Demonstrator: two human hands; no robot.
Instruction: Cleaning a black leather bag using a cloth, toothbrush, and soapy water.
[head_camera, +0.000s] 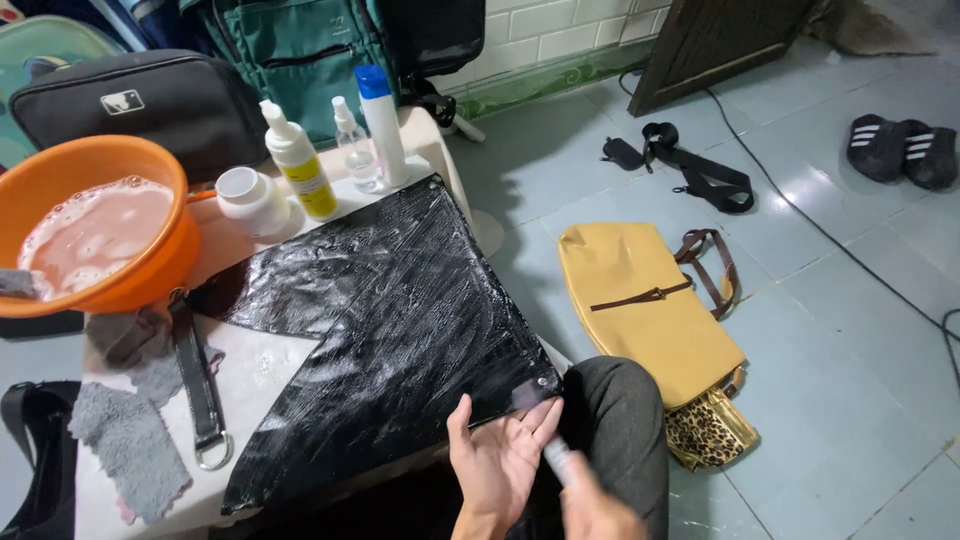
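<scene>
A black leather bag, flat and smeared with wet foam, lies across the white table. My left hand is palm up with its fingers apart, just below the bag's near corner. My right hand grips a small light-handled brush; its dark tip is blurred, over the fingers of my left hand. My dark trouser knee is under both hands.
An orange basin of soapy water stands at the table's left. Behind the bag are a white jar, a pump bottle, a spray bottle and a blue-capped bottle. Grey cloths and a strap lie left. A tan bag lies on the floor.
</scene>
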